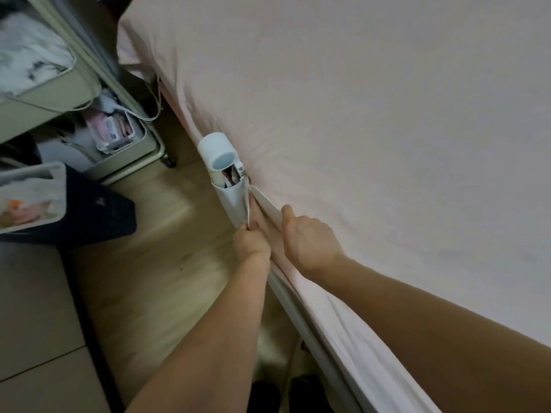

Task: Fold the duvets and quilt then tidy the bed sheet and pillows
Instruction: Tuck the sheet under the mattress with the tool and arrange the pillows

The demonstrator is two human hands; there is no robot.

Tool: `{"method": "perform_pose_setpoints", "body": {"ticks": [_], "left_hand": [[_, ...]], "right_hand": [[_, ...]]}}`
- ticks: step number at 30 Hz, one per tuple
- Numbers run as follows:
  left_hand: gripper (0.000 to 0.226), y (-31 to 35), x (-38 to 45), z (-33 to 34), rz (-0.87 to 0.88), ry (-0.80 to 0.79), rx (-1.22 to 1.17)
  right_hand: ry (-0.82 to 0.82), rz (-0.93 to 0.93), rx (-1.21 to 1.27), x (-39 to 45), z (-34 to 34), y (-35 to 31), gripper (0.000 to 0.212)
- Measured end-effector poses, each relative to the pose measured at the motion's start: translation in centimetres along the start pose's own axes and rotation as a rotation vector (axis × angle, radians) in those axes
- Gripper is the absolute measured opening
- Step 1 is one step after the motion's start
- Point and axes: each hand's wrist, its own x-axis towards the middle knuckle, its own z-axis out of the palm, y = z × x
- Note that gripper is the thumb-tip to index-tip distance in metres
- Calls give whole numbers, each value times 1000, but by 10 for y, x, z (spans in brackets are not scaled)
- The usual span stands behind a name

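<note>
Head: hands [280, 236] (fisted) on smooth sheet [372, 120]

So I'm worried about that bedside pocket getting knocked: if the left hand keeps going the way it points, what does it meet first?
Probably the hanging pocket itself: the left hand already grips its edge, pointing up along the bed side.

Bed [293, 296] under smooth pink sheet [357, 114]

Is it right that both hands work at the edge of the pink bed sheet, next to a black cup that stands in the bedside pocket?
Not quite. The head view shows the left hand and right hand at the edge of the pink bed sheet, but the cup in the bedside pocket is white, not black.
</note>
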Motion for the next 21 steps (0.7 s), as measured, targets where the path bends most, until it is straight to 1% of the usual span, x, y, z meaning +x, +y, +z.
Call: {"method": "perform_pose_setpoints", "body": {"ticks": [4, 7, 9, 11, 14, 16, 18, 21], "left_hand": [[34, 0, 1, -2, -14, -47, 18], [19, -6, 5, -3, -77, -119, -35], [10, -10, 10, -8, -108, -164, -20], [11, -9, 8, -8, -78, -192, -22], [16, -4, 2, -9, -27, -203, -108], [17, -3, 0, -10, -9, -200, -65], [24, 2, -2, -13, -11, -222, -11], [28, 12, -4, -17, -48, -297, 15]], "right_hand": [[-53, 50, -5, 14, -10, -9, 27], [-78, 107, 35, 41, -12, -21, 27], [-72, 140, 68, 52, -9, -27, 25], [-83, 148, 85, 47, -4, -26, 24], [-88, 117, 54, 25, -1, -18, 20], [-47, 118, 38, 6, -5, -14, 14], [-18, 116, 25, -5, -11, -14, 5], [11, 123, 51, 1, -21, -20, 3]]}}
